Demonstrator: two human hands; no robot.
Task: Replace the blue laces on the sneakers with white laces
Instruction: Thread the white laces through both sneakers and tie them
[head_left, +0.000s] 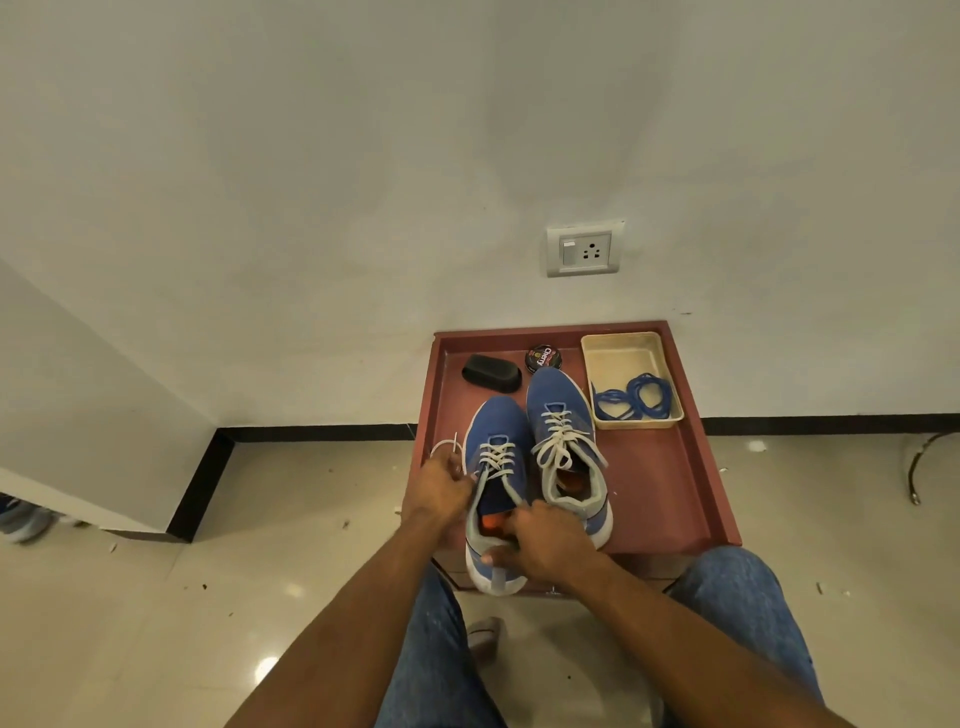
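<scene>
My right hand (540, 545) grips the heel collar of the near sneaker (493, 499), steadying it, while my left hand (439, 486) pinches the loose end of its white lace (445, 448) out to the side. The lace is soft and limp, so I judge it best taken close to the stiff tip. The shoe looks light and would slide on the counter (670, 488) unless held. Just beyond my right hand stands the second sneaker (561, 415), already laced white. Farther right, the blue laces (636, 397) lie coiled in a cream tray (623, 345).
</scene>
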